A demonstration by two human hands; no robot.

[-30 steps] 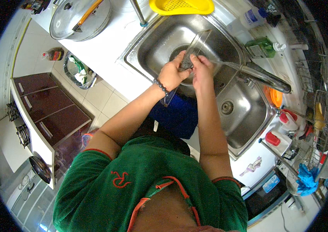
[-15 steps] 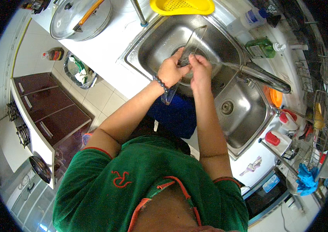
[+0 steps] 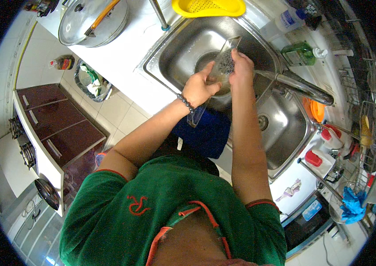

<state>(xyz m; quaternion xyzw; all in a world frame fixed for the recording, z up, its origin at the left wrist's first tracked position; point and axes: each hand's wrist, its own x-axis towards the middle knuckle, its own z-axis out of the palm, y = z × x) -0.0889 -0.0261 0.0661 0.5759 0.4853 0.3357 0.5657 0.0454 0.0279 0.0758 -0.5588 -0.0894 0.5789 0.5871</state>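
A long, clear see-through panel (image 3: pixel 224 63) slants over the left sink basin (image 3: pixel 175 53), its far end up and its near end past my left wrist. Water drops speckle its middle. My left hand (image 3: pixel 200 87), with a dark bead bracelet on the wrist, is closed around the panel's left side. Against its right edge, farther up, my right hand (image 3: pixel 242 68) is pressed with bent fingers; some of them are hidden behind it. The metal faucet (image 3: pixel 301 86) reaches in beside my right hand. Whether the panel is glass or plastic, I cannot tell.
Behind the basin sits a yellow strainer (image 3: pixel 208 7). A green soap bottle (image 3: pixel 299 54) stands by the faucet. The smaller right basin (image 3: pixel 281 128) lies beside my right forearm. A large lidded pan (image 3: pixel 92 22) rests on the left counter. Blue gloves (image 3: pixel 352 205) hang at the right.
My right hand has slid up and right along the panel, away from my left hand. The panel has turned to show more of its wet face. My left hand has barely moved.
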